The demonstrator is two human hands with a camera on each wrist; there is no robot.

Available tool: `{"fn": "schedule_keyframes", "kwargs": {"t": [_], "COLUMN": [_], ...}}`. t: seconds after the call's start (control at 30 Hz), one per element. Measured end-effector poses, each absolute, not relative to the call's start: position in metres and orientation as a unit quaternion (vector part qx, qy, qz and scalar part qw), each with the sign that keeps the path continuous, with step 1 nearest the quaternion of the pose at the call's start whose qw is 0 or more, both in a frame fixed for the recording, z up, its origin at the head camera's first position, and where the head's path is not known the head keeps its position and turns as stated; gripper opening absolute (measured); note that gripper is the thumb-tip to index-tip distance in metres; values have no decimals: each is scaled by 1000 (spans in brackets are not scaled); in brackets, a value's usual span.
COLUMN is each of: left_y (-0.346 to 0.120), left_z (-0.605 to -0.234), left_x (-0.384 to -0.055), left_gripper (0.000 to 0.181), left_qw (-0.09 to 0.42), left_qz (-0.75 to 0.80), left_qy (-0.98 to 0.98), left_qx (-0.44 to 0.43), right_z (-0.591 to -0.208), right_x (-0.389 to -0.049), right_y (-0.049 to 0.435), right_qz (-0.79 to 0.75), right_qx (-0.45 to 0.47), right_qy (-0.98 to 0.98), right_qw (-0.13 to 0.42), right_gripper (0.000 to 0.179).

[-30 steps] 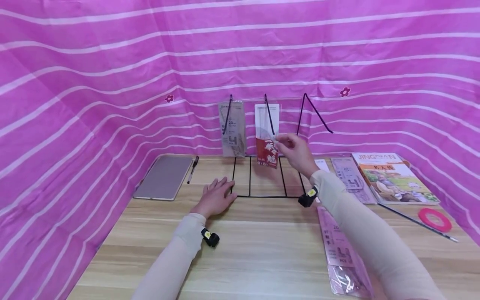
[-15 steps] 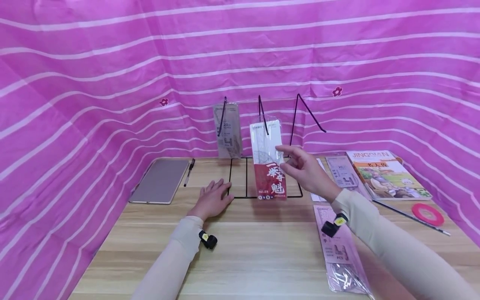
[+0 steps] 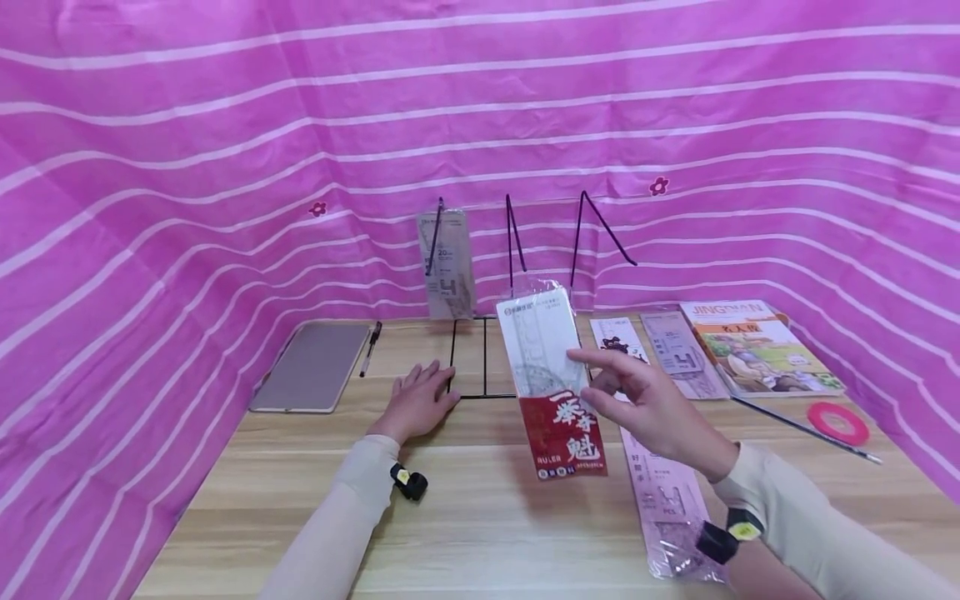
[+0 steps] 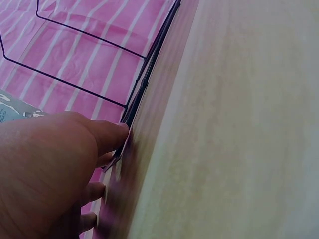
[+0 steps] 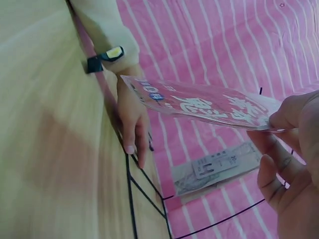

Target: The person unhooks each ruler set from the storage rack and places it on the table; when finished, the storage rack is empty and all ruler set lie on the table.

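My right hand (image 3: 660, 408) pinches the right edge of a red and white ruler set packet (image 3: 558, 433) between thumb and fingers. The packet hangs tilted in front of the black wire display rack (image 3: 485, 358), above the table. In the right wrist view its red half (image 5: 199, 104) points toward my other arm. My left hand (image 3: 416, 400) lies on the table with relaxed fingers, its tips at the rack's left base corner. Thumb and fingers touch the base wire (image 4: 142, 92) in the left wrist view. A grey ruler set packet (image 3: 447, 275) hangs on the rack's left hook.
Left of the rack lie a grey tablet (image 3: 311, 367) and a pen (image 3: 371, 348). To the right are pink ruler packets (image 3: 667, 500), a bear-print card (image 3: 617, 329), a magazine (image 3: 765, 350), a pencil (image 3: 806, 429) and a pink tape roll (image 3: 838, 423). Pink striped cloth (image 3: 480, 100) encloses the table.
My right hand has drawn the red and white ruler packet off the middle hook, toward me and down. The left hand has stayed at the rack's base. The view has shifted slightly right.
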State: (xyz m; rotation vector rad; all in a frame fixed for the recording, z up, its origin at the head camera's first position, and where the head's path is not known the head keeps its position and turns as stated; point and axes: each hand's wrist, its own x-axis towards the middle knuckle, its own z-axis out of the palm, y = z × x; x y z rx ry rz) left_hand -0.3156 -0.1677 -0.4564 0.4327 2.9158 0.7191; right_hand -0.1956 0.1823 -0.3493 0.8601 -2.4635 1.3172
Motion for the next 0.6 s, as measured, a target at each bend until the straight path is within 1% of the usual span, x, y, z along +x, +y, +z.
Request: {"fn": "schedule_keyframes", "kwargs": {"t": [0.1,0.17,0.33,0.47,0.53,0.6], "left_y": [-168,-169,-169,-170,-169,-168], "left_z": [-456,-457,-457,-456,-457,-458], "left_x": [-316,-316,-319,-319,-318,-317], "left_gripper": [59,59,60,60,60,60], "left_qw": [55,54,49,48,50,53], "left_qz": [235,233,230,232,235,238], "left_qy": [960,960,961,960,959,958], "left_qx": [143,143,147,149,148,148], "right_z": [-354,-358,-376,-393,-400,-407], "right_x": [-182,-175,-162,-159,-160,-160], "right_y": [191,198,213,215,214,213], "right_qz": [447,452,477,473,455,433], "right_qx": [285,274,230,188,166,150], "right_qy": [-842,-845,-848,-859,-871,-885], "right_qw": [98,81,3,-59,-77,-81], "right_gripper": [50,49,48,49,50,49]}}
